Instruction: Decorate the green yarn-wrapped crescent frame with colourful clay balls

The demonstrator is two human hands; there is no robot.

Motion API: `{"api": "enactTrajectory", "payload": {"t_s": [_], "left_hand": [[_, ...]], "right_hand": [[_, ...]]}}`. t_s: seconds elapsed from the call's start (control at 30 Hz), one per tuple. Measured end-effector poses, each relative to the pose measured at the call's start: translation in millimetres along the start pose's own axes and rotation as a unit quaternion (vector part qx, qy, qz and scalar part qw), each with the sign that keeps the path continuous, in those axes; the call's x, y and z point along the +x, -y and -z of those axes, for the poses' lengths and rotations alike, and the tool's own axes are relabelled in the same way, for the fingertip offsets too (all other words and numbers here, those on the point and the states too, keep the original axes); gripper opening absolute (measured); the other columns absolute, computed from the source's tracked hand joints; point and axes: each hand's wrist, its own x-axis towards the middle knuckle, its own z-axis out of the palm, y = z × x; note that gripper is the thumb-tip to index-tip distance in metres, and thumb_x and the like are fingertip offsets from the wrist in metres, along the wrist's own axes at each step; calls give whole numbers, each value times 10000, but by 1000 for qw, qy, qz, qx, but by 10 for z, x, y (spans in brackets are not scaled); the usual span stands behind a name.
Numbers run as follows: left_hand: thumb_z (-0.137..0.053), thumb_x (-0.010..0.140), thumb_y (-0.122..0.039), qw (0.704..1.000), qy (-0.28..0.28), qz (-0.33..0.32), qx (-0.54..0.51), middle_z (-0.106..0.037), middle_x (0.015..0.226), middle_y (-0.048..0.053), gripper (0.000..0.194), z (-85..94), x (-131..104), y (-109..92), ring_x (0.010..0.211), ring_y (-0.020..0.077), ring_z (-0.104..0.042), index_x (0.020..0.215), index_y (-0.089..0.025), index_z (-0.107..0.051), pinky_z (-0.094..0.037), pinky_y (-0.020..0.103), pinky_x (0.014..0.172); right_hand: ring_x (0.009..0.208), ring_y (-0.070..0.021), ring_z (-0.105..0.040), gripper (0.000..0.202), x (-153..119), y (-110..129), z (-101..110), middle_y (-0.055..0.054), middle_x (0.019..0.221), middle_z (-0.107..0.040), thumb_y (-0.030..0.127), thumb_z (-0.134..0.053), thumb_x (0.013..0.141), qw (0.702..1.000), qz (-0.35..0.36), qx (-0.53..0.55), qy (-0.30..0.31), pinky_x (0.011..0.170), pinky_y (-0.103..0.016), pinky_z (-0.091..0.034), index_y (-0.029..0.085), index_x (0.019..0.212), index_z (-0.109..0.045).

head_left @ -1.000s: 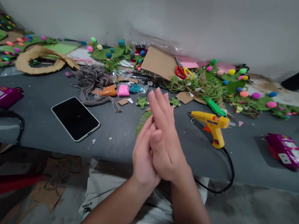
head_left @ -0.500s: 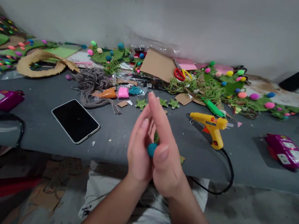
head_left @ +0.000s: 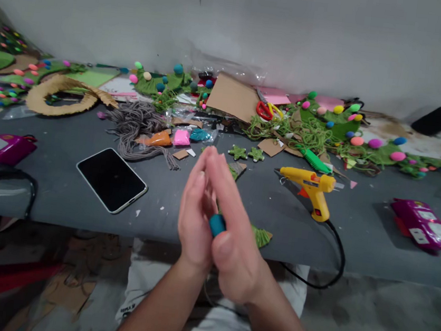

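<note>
My left hand (head_left: 195,221) and my right hand (head_left: 236,252) are pressed palm to palm above the near part of the table, fingers straight and pointing away from me. Between the palms, near the thumbs, they hold a small blue lump of modelling clay (head_left: 217,224); part of it is hidden by the hands. Behind and under the hands a green yarn-wrapped piece (head_left: 261,237) shows partly. Beyond the fingertips lie small green stars (head_left: 238,152) with pale tips. Farther back are packets of pink clay (head_left: 181,137), orange clay (head_left: 160,138) and teal clay (head_left: 199,134).
A phone (head_left: 112,180) lies left of my hands, with grey yarn (head_left: 135,124) behind it. On the right lie a yellow glue gun (head_left: 313,187) with a black cord and a purple device (head_left: 424,225). Scissors (head_left: 265,110), cardboard (head_left: 232,96) and green garlands with coloured balls line the wall.
My joined hands have shifted slightly left and toward me, the palms sliding against each other. The clay between them now looks longer. More of the green piece behind them shows.
</note>
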Motion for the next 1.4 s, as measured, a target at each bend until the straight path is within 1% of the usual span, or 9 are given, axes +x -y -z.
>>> {"api": "enactTrajectory", "payload": {"t_s": [0.23,0.4,0.57,0.67,0.8,0.93,1.1,1.23,1.4], "left_hand": [[-465,1071,-447,998,37,-6,-44,-599,1557,-23,402,-148,-245,-37,1536,237,-456,1364,-310,-703,-364,368,1291],[-325,1081,-486,996,29,-38,-75,-595,1562,21,514,-129,-153,-200,1570,261,-405,1312,-265,-727,-332,393,1310],[-443,1079,-401,998,2,-55,16,-534,1617,-23,416,-72,-94,-115,1593,243,-361,1432,-318,-648,-344,352,1296],[-473,1086,-337,997,-8,-57,50,-551,1603,-31,391,-89,-106,-24,1555,200,-427,1440,-316,-638,-374,287,1266],[-517,1082,-362,998,3,-44,44,-563,1590,-61,353,-144,-184,59,1538,168,-449,1406,-356,-657,-376,283,1267],[-493,1086,-386,998,37,-39,27,-551,1599,-63,359,-158,-299,27,1566,201,-407,1398,-367,-670,-333,335,1304],[-377,1091,-428,997,36,-48,-45,-562,1592,-29,442,-141,-266,-123,1575,218,-394,1363,-297,-699,-341,333,1303],[-399,1088,-379,998,2,-63,-25,-567,1588,-35,408,-135,-146,-131,1568,204,-406,1339,-287,-707,-353,315,1295],[-464,1084,-360,999,-13,-49,-8,-579,1579,-28,371,-150,-122,3,1551,202,-433,1383,-290,-674,-353,331,1296]], "right_hand": [[1665,-243,-119,603,179,-199,145,98,1790,-156,548,-214,1111,991,-19,-72,-110,1366,-547,-149,401,1694,-162],[1671,-252,-58,650,50,-338,153,85,1798,-68,504,-324,1104,995,2,-97,-32,1367,-568,-103,389,1704,-105],[1666,-277,-65,751,0,-157,134,64,1800,-17,637,-318,1064,998,23,-40,45,1360,-545,-168,350,1713,-72],[1663,-282,-109,812,18,-35,101,51,1803,-77,742,-191,1026,1000,-12,-12,-4,1344,-521,-257,327,1716,-86],[1662,-239,-136,769,104,-30,54,43,1794,-159,629,103,1026,991,-49,-28,-121,1336,-522,-278,319,1704,-84],[1664,-260,-129,648,156,-178,84,66,1785,-197,584,-108,1087,984,-13,-69,-165,1358,-544,-199,361,1691,-171],[1657,-284,-169,642,57,-302,98,63,1782,-212,578,-270,1088,985,22,-101,-137,1362,-570,-160,371,1693,-216],[1662,-262,-144,673,-31,-192,66,83,1792,-142,590,-297,1083,998,31,-35,-46,1374,-527,-156,362,1704,-171],[1649,-262,-188,811,-28,-32,66,75,1795,-122,765,-75,1005,997,-24,52,-49,1289,-485,-401,359,1706,-129]]}}
